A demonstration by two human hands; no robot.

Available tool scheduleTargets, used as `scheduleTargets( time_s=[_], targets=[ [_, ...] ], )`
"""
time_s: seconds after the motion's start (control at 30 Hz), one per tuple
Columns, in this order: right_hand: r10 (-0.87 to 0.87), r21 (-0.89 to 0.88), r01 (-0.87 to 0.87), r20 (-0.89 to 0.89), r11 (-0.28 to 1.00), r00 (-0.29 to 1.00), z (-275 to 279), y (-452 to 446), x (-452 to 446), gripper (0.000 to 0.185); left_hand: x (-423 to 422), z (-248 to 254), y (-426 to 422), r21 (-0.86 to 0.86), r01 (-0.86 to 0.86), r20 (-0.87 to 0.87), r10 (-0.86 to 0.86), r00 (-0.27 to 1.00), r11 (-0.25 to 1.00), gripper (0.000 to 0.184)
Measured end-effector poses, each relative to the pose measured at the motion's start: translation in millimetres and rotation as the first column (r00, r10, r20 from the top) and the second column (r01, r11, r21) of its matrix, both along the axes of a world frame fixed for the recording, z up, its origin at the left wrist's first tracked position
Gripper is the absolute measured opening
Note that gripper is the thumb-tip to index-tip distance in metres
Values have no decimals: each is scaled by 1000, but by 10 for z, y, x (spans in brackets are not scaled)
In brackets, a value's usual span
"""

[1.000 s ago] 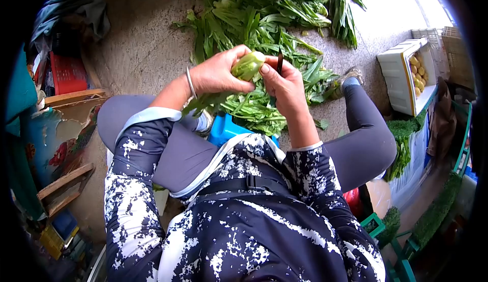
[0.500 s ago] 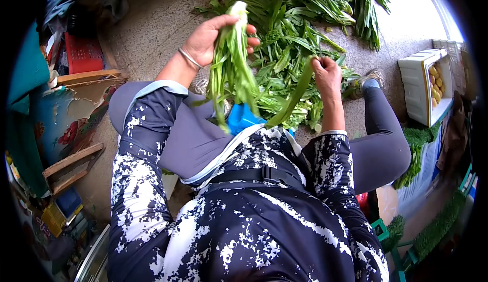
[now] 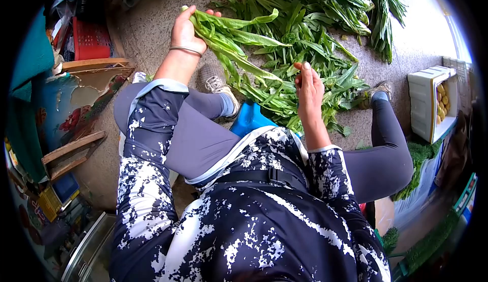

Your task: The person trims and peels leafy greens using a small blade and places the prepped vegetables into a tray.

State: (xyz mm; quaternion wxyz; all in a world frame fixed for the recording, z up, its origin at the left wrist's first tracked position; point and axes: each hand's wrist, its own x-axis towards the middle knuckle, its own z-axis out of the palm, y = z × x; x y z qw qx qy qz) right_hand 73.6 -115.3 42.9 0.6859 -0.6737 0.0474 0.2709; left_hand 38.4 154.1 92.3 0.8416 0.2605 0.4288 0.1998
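Observation:
My left hand [image 3: 186, 30], with a bracelet on its wrist, grips a leafy green stalk [image 3: 229, 40] near its pale cut end. The long leaves hang to the right over the floor. My right hand [image 3: 309, 86] is at the right, over the lower part of a heap of loose leaves [image 3: 325, 53], its fingers drawn together. What they hold, if anything, is too small to make out. Between my legs is a blue plastic object [image 3: 250, 119], partly hidden by my shirt.
More long-leaved bunches [image 3: 345, 2] lie on the floor at the top. A white foam box [image 3: 424, 104] with yellowish round items stands at the right. On the left are a red basket [image 3: 91, 39] and a broken wooden frame [image 3: 73, 155].
My left hand has swung left and turned, spreading the leaves sideways. The long leaf that my right hand pinched half a second ago is out of it, and that hand is slightly further left.

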Motion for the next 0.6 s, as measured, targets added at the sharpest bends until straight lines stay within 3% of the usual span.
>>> scheduleTargets(
  time_s=[0.07,0.13,0.2,0.23,0.27,0.3,0.37,0.47,0.53,0.57,0.6],
  targets=[
    [104,116,-122,149,986,983,267,87,-79,33,-3,-41,13,-3,-8,5,8,1000,1000,24],
    [178,215,-193,89,957,980,593,235,-200,36,12,-58,1,12,-31,-2,31,1000,999,24],
    [268,121,-288,156,950,951,632,376,-279,43,26,-37,-22,5,-15,-5,15,1000,1000,23],
    [318,-92,-305,240,948,917,696,450,-286,46,23,5,-60,16,-9,43,8,999,1000,23],
    [286,-210,-218,387,953,877,632,536,-278,35,23,37,-80,28,-5,92,2,996,1000,24],
    [282,-213,-221,326,952,902,589,588,-221,30,0,9,-73,21,36,185,-40,982,999,28],
    [293,-192,-249,248,949,923,529,656,-107,17,-3,-42,-86,33,30,201,-36,979,999,30],
    [357,-136,-336,187,932,915,407,589,14,12,-12,-93,-73,22,37,205,-41,978,999,30],
    [355,-158,-327,212,932,911,352,503,107,12,-11,-133,-51,157,202,82,-216,973,967,24],
    [311,-115,-292,223,950,924,387,474,153,11,-22,-100,-72,224,219,85,-242,966,950,18],
    [323,-186,-283,244,941,914,441,409,223,12,-27,-73,-113,308,238,67,-270,960,921,15]
  ],
)
